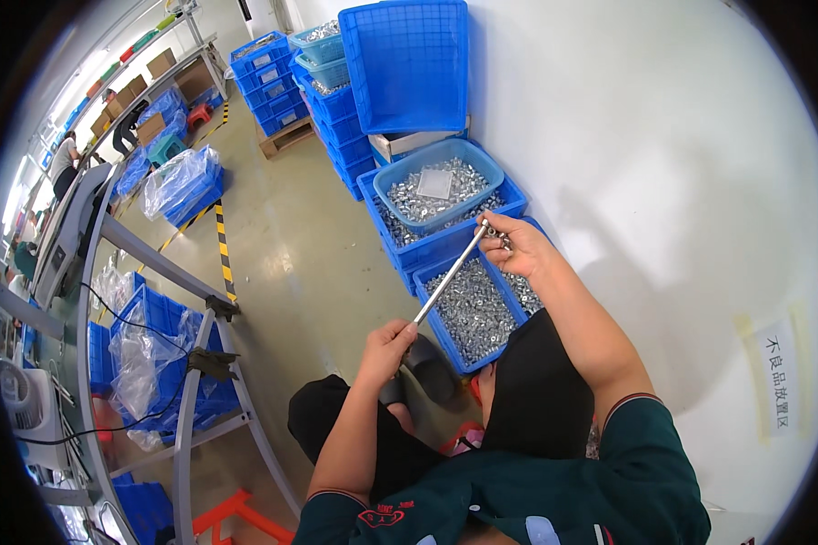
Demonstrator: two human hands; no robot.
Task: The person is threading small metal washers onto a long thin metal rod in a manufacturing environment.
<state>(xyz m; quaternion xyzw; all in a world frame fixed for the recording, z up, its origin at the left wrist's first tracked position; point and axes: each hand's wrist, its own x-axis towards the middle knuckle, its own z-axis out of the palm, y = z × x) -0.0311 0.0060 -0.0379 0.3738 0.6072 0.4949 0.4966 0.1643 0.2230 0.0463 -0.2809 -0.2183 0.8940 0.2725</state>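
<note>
The person's L hand (393, 346) is at the near end of a thin metal rod (449, 276), its grip closed round it; the R hand (515, 248) is at the far end, its grip narrow, thumb and fingers pinching by the rod's tip; a few small metal parts (500, 239) are also at these fingers, but cannot tell if any sits on the rod; the rod is tilted in the air, approx. above a blue bin (444, 349) full of small metal pcs (473, 313); just beyond is a bigger blue crate (456, 243), w/ a lt. blue tub (436, 223) inside, holding more pcs and a flat clear plate (435, 183).
</note>
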